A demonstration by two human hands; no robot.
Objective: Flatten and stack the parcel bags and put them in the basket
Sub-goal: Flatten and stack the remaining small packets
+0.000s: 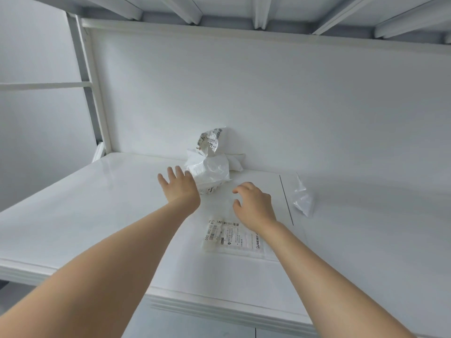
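Head view: a flat bag [234, 237] lies on the white table [97, 203] just below centre. It is a pale, thin plastic rectangle, smoothed out, with a printed label [233, 234] of barcodes and small text facing up.

At 12 o'clock from it, against the wall [292, 106], stands a pile [210, 164] of crumpled bags. They are glossy white film, creased and bunched, and the top one shows a twisted printed label. At 2 o'clock from the flat bag a loose bag [303, 200] lies apart, folded into a rough, pointed wad.

The left hand [179, 186] is spread wide with straight fingers at the pile's 8 o'clock edge, holding nothing; contact cannot be told. The right hand [252, 203] hovers at the flat bag's 12 o'clock end, its fingers loosely curled downward and gripping nothing.
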